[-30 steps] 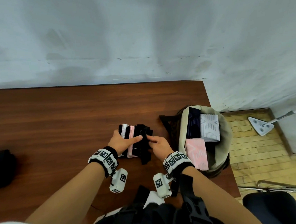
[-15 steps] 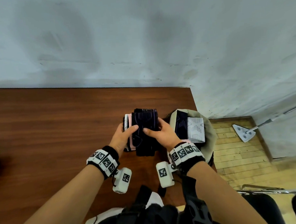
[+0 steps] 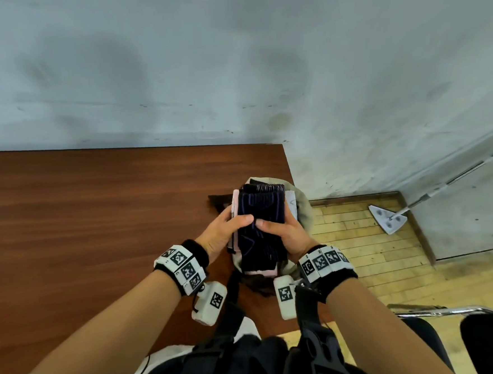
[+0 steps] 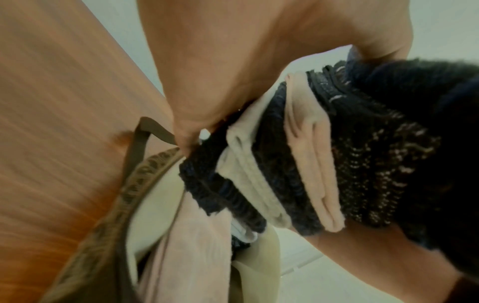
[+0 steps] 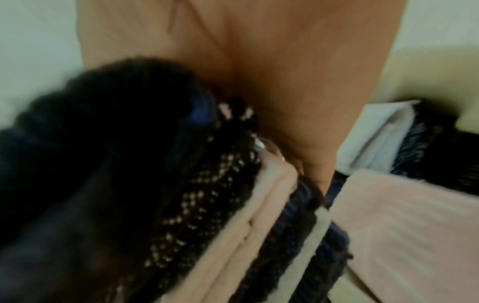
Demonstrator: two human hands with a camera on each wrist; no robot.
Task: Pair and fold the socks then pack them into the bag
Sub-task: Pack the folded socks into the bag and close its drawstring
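Stack in hand: a thick stack of folded dark navy, pink and cream knitted socks (image 3: 261, 223), held over the beige fabric bag (image 3: 303, 209) at the 3 o'clock edge of the brown wooden table (image 3: 96, 226).
Left hand (image 3: 222, 232): thumb on top, fingers curled under, clamping the stack.
Right hand (image 3: 283, 231): same clamp from the other side.
Done: pairing and folding look finished; folded pink and white socks (image 5: 404, 205) already lie in the bag.
Left: lower this stack in.
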